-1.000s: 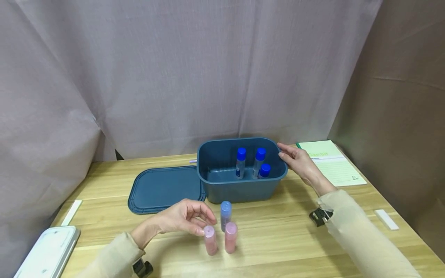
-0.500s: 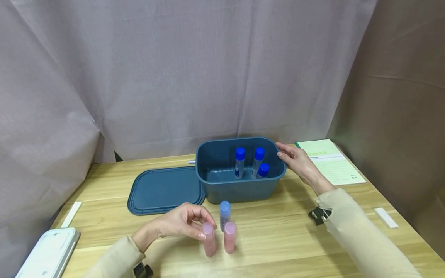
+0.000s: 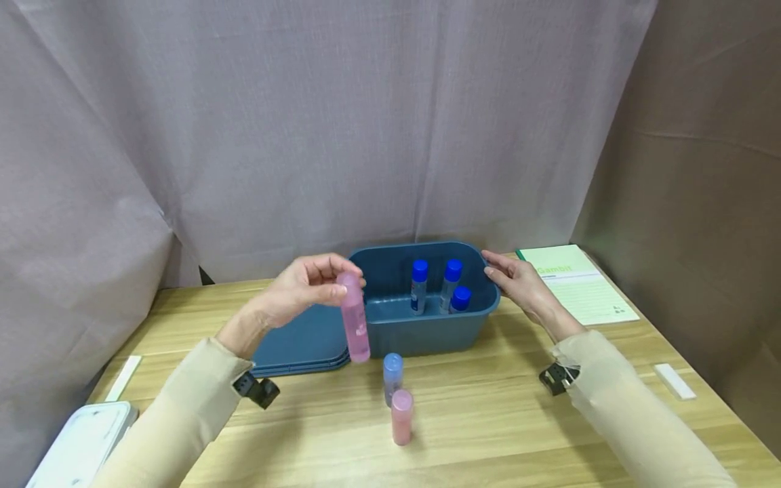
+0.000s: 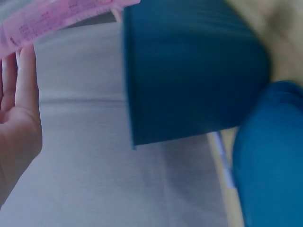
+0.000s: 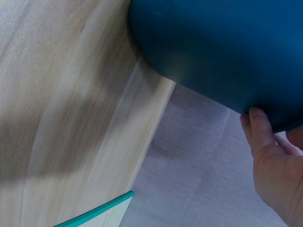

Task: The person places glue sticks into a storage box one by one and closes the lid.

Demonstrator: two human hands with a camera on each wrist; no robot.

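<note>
**Three blue-capped tubes already crowd the bin the pink tube hangs beside**

Three blue-capped tubes [image 3: 450,288] stand upright toward the right half of the blue bin [image 3: 390,332], so the free floor is on the left. The left hand [image 3: 302,290] pinches the pink tube [image 3: 354,316] near its top, fingertips curled round the cap end; the tube hangs nearly upright in the air, just outside the bin's left rim and above the lid [image 3: 293,342] lying flat on the table [image 3: 488,413]. The right hand [image 3: 518,285] rests on the bin's right end with its fingers curved against the rim and wall, bracing it.

The grip is high and light, so the tube's lower end could swing and strike the rim, which may twist it out of the fingertips. Set down off vertical, it might tip and knock the standing tubes over. If the right hand slackens, a bump could slide the bin on the smooth wood. Two more tubes, a pale blue tube [image 3: 393,378] and a second pink tube [image 3: 402,417], stand near the sleeve's path and could be toppled by it.
</note>
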